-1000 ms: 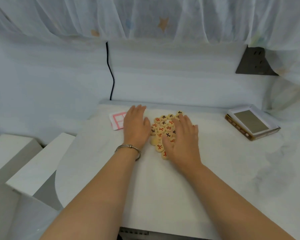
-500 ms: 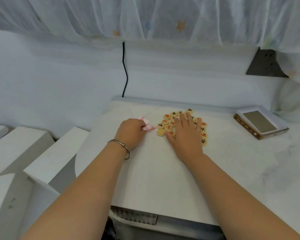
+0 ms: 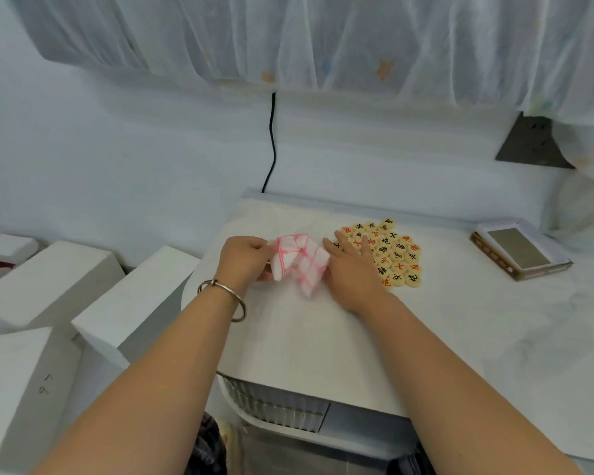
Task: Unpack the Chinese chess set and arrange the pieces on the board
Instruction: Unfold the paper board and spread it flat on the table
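Observation:
A folded white sheet with red grid lines, the chess board point(image 3: 297, 260), is lifted just above the white table point(image 3: 306, 337). My left hand point(image 3: 246, 258) grips its left edge with curled fingers. My right hand point(image 3: 352, 269) lies flat with straight fingers against the sheet's right side, its fingertips over the edge of the piece cluster. Several round cream chess pieces point(image 3: 393, 252) with red and black characters lie packed together on the table to the right of that hand.
The chess set's box point(image 3: 520, 250) sits open at the table's right rear. White foam blocks point(image 3: 48, 289) stand left of the table. A black cable point(image 3: 272, 142) hangs down the wall behind. A curtain hangs above.
My left hand left the pieces, took hold of the folded board and lifted it toward the middle. My right hand pushed the pieces rightward, then slid left to the board.

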